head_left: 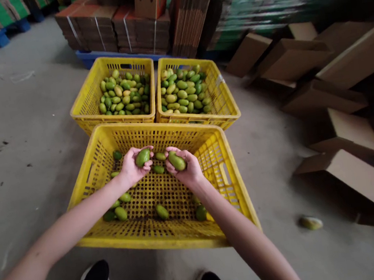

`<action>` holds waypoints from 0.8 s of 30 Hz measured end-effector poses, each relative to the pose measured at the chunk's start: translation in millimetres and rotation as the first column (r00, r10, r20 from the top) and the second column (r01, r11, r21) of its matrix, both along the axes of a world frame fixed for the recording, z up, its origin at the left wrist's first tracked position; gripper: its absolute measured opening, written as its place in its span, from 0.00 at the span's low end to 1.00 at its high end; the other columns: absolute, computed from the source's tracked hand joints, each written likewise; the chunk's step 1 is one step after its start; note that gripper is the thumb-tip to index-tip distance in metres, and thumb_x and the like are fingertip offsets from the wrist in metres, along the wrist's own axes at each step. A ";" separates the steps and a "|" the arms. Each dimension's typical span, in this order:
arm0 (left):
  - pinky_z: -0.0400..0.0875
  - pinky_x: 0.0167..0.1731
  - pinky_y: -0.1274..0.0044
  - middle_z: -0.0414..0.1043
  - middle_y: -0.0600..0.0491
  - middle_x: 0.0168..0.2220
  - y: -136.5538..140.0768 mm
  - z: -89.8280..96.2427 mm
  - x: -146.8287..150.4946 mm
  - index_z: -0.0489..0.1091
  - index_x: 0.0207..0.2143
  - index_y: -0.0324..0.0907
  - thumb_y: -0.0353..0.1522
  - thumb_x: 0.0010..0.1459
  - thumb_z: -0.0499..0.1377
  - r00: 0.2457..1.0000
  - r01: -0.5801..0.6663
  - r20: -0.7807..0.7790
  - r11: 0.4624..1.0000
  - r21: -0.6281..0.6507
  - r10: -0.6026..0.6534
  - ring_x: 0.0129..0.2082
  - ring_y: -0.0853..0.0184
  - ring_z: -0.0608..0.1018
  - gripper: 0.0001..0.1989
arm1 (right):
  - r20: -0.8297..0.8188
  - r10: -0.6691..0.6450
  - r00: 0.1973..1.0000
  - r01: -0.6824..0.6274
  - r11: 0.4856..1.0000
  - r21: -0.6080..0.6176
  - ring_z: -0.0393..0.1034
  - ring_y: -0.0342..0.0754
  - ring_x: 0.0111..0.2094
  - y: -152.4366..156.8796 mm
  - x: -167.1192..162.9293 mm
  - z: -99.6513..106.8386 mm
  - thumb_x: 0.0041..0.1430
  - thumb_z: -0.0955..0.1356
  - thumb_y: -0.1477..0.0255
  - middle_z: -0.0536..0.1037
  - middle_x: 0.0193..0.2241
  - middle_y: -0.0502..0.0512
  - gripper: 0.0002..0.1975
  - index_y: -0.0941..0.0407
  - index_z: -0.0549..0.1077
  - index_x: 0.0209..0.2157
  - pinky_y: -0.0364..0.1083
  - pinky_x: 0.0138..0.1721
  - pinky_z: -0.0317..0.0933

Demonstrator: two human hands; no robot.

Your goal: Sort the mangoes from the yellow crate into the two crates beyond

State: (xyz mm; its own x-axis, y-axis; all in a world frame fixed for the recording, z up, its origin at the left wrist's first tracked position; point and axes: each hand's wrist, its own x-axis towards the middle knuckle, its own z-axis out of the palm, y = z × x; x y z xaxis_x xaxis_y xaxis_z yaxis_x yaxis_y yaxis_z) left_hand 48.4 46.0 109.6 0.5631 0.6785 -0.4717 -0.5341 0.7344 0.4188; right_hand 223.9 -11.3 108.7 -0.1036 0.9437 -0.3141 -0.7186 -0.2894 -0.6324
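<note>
Over the near yellow crate [172, 240], my left hand [130, 169] is closed on a green mango [143, 157]. My right hand [191, 171] grips another mango [177, 160], lighter and yellowish green. Both hands are close together, palms turned up, with a small gap between them. Below them, several loose mangoes lie on the crate's perforated floor, among them one near the front middle [162, 212] and one at the left [121, 213]. My right forearm partly covers a mango [201, 212] at the right side.
Two more yellow crates, the left one [78, 109] and the right one [230, 100], stand behind, holding many green and yellow mangoes. Open cardboard boxes [368, 180] line the right. A single mango [310, 222] lies on the floor. Bundled flat cardboard [90, 31] sits on a blue pallet [88, 57].
</note>
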 end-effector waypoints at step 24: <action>0.77 0.42 0.75 0.82 0.50 0.35 -3.8 18.6 52.8 0.74 0.50 0.40 0.23 0.60 0.49 0.856 -0.398 0.252 0.886 -0.238 0.452 0.38 0.66 0.83 0.20 | -0.381 -0.364 0.850 0.351 0.930 -0.106 0.79 0.49 0.37 17.0 -20.1 28.2 0.45 0.66 0.80 0.82 0.29 0.50 0.18 0.55 0.73 0.40 0.51 0.49 0.72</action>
State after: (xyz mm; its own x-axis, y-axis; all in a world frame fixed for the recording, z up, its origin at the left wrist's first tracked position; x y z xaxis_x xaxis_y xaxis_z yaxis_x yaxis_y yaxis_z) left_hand 101.2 42.3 128.2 0.3679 0.8071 -0.4618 -0.8878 0.4526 0.0836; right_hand 203.8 5.7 136.9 0.1196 0.9294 -0.3492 -0.9609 0.0199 -0.2761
